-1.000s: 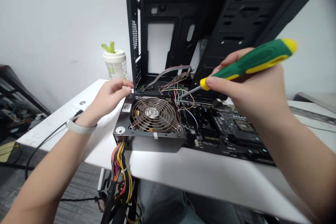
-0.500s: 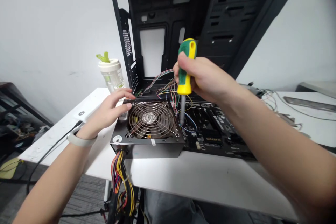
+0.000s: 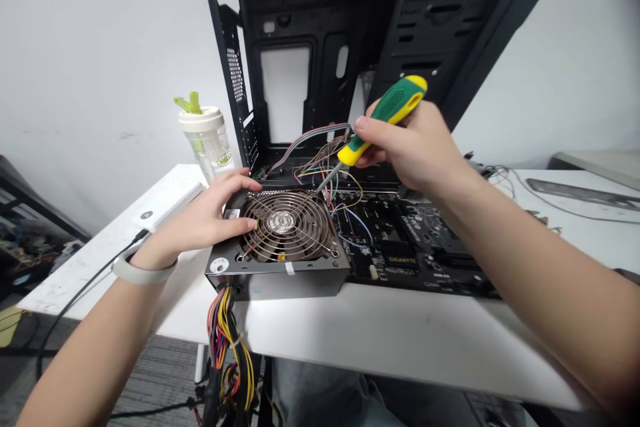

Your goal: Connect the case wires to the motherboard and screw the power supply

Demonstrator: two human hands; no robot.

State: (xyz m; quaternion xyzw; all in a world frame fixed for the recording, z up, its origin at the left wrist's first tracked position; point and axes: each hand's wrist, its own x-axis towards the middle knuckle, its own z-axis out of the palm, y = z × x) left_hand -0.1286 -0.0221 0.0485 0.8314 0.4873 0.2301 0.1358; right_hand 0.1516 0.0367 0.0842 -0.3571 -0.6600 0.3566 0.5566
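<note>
My right hand [image 3: 410, 143] grips a green and yellow screwdriver [image 3: 383, 117], tilted so that its shaft slants down to the left. The tip is at the far right corner of the fan grille on a black power supply [image 3: 295, 281]; whether it touches a screw I cannot make out. My left hand [image 3: 215, 210] rests on the power supply's left side, fingers spread, thumb on the fan grille [image 3: 281, 221]. A bundle of coloured cables [image 3: 230, 333] hangs from the front of the power supply over the table edge. A black motherboard [image 3: 400, 247] lies to the right of it.
Behind stands an open black computer case [image 3: 320, 27], with thin coloured wires [image 3: 315, 140] in front of it. A lidded cup [image 3: 205, 140] is at the back left, near a white box [image 3: 165, 207]. A metal strip [image 3: 580, 192] lies on the right of the white table [image 3: 400, 327].
The screwdriver has gone from upright over the motherboard's left edge to tilted, its tip now at the power supply's far right corner. My left thumb has moved onto the fan grille.
</note>
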